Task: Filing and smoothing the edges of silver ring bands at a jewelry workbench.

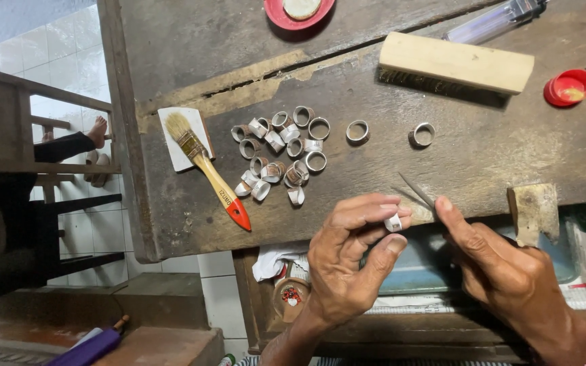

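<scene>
1. the left hand [347, 261] is pinched shut on a small silver ring [393, 222], thumb underneath and fingertips on top, just off the front edge of the worn wooden surface [442, 163].

2. the right hand [503, 274] grips a thin metal file [416, 192] between thumb and forefinger; the file's tip slants up and to the left, close above the ring. whether it touches the ring i cannot tell.

3. on the surface behind the hands lies a loose cluster of rings [279, 152], some upright, some tipped over, with two single rings [357, 131] and [422, 135] set apart to the right. a paintbrush [205, 169] with a red-tipped handle rests to the left, bristles on a white card [186, 135].

4. further back sit a wooden block brush [456, 64], a red lid [568, 87] and a red dish [298, 12]. a wooden peg [532, 211] sticks out at the surface's edge, right of the hands.

5. risk, as i judge it: the ring is tiny and held only by fingertips over open space, so a hard stroke could flick it out and drop it toward the clutter below.

6. the file point works right next to the left fingertips; a slip off the smooth metal could jab or scrape them.

7. an elbow or sleeve swung forward could scatter the cluster, as those rings lie loose and would roll easily.
</scene>
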